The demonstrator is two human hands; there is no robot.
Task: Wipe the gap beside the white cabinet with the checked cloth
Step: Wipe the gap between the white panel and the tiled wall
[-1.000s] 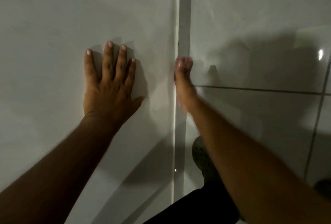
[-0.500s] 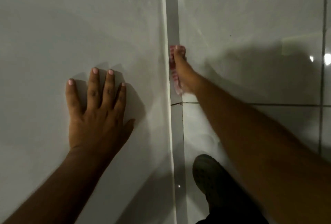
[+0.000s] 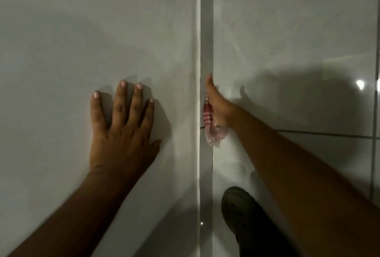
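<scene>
left hand (image 3: pixel 121 131) spread flat on the white cabinet (image 3: pixel 82 40) – probably for balance – while the right hand (image 3: pixel 218 106) pinches the checked cloth (image 3: pixel 208 121), pushing it into the gap (image 3: pixel 206 30)

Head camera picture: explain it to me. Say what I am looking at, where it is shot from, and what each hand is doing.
No machine here: a person wears a camera on the head, so the picture looks forward and down along their own two arms.

The left hand lies flat, fingers spread, on the broad side of the white cabinet; it holds nothing and seems to brace the body.

The right hand reaches along the narrow gap that runs between the cabinet and the tiled floor. It grips a red and white checked cloth, which is bunched up, with a loose end hanging below the hand. The fingertips point into the gap.

At the bottom is the person's dark shoe on the tiles. A dark cable shows at the top edge.
</scene>
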